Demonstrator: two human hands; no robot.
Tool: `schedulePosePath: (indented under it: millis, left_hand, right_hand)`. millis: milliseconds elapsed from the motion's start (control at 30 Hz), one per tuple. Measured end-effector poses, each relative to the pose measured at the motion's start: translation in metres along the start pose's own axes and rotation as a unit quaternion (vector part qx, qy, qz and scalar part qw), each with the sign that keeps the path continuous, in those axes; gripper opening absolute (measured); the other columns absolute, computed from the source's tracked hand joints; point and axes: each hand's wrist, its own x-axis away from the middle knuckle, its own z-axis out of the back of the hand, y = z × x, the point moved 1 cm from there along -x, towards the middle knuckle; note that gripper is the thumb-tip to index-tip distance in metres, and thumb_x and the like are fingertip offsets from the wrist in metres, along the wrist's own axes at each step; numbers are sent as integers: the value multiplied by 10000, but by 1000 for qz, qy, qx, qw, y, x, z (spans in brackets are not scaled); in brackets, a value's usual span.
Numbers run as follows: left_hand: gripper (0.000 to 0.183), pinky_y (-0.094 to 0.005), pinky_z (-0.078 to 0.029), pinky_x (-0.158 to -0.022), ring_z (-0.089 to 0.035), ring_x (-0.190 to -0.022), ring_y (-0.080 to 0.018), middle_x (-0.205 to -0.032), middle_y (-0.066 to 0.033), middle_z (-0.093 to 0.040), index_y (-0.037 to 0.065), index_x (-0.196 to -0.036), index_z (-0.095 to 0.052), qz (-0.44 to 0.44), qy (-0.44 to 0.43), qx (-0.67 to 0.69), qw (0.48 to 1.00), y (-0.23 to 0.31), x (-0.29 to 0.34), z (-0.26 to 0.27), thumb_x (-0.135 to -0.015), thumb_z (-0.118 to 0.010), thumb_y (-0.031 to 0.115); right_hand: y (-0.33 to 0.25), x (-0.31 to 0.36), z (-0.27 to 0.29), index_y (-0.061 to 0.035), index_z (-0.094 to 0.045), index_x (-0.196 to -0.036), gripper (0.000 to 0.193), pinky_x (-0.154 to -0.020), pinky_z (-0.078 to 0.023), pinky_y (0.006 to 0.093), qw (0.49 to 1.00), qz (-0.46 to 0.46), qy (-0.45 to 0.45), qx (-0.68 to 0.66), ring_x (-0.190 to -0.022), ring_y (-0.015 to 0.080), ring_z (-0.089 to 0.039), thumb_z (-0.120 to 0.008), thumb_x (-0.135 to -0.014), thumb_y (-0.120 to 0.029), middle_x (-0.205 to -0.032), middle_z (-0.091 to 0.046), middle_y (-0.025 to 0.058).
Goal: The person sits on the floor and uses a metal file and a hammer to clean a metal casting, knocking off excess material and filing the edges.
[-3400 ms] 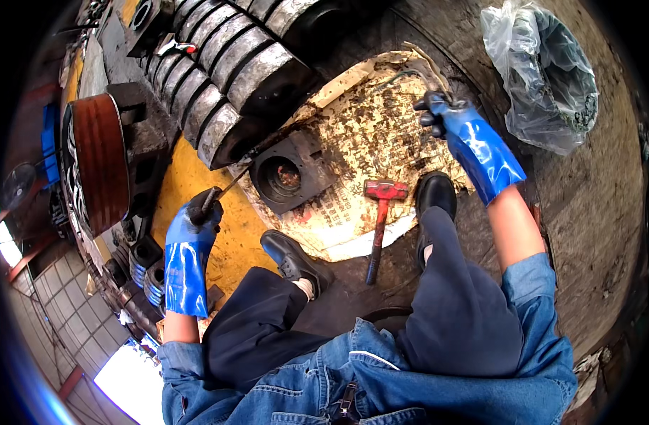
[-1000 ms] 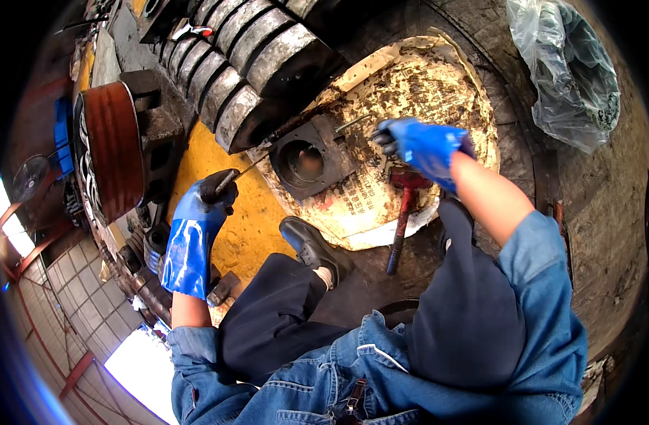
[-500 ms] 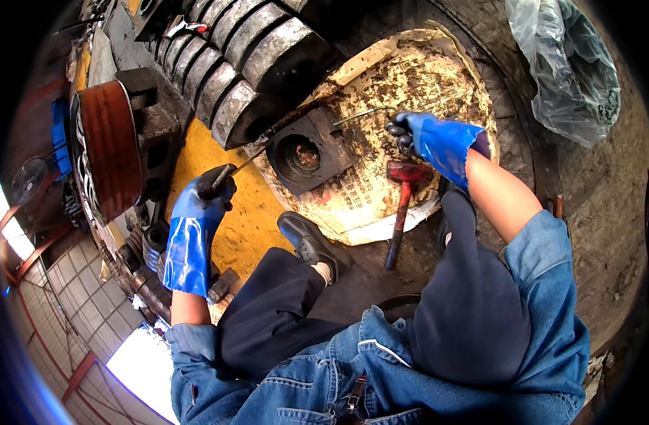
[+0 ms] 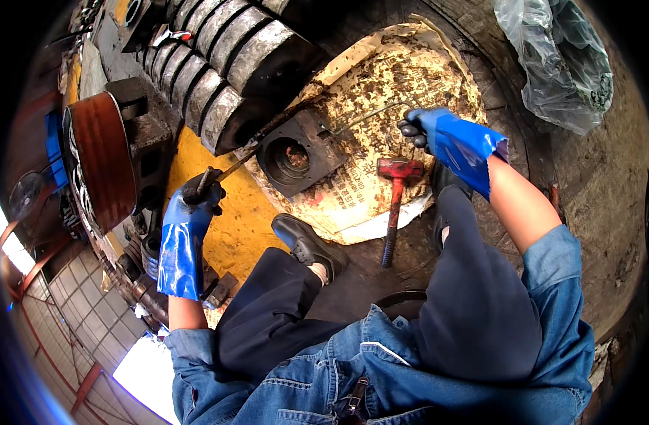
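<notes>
Both my hands wear blue rubber gloves with dark, dirty fingers. My left hand (image 4: pixel 201 195) is closed around the handle of a thin metal rod (image 4: pixel 234 167), whose far end points toward a dark square metal block (image 4: pixel 322 170). Whether it touches the block I cannot tell. The block has a round bore with brownish debris inside and lies on a stained, cream-coloured sack (image 4: pixel 409 71). My right hand (image 4: pixel 422 130) is closed on a thin bent metal hook rod (image 4: pixel 367 115), which reaches to the block's right side. Just below that hand lies a red-headed sledgehammer (image 4: pixel 397 191).
Rows of heavy, rounded metal parts (image 4: pixel 268 57) stand at the far left, beside a rust-coloured cylindrical piece (image 4: pixel 103 159). A yellow board (image 4: pixel 232 227) lies under my left arm. At the far right is a clear plastic bag (image 4: pixel 558 64). My shoes flank the hammer.
My right hand has moved right, away from the block, and more of the bent rod shows. My left hand keeps its grip at the block's left. The whole view has shifted slightly.
</notes>
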Motion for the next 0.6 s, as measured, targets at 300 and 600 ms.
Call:
schedulePosePath:
  millis: [300, 600]
  left_hand:
    - [290, -267, -504, -620, -601, -650, -130, -890, -67, -692, 50, -1259, -647, -3, 13, -49, 999, 12, 3, -3, -984, -578, 111]
    - [284, -266, -500, -618, -597, -654, -131, -894, -65, -695, 41, -1241, -655, 4, 25, -45, 999, 9, 15, 4, -973, -597, 114]
  right_hand:
    - [19, -16, 7, -24, -643, -960, 225, -482, -420, 289, 1000, 6, -1, -3, -632, 147, -586, -453, -1026, -125, -840, -659, 87]
    - [44, -27, -51, 4, -632, -1012, 221, -402, -455, 244, 997, -75, 16, -12, -549, 136, -597, -484, -1028, -160, -853, -703, 135]
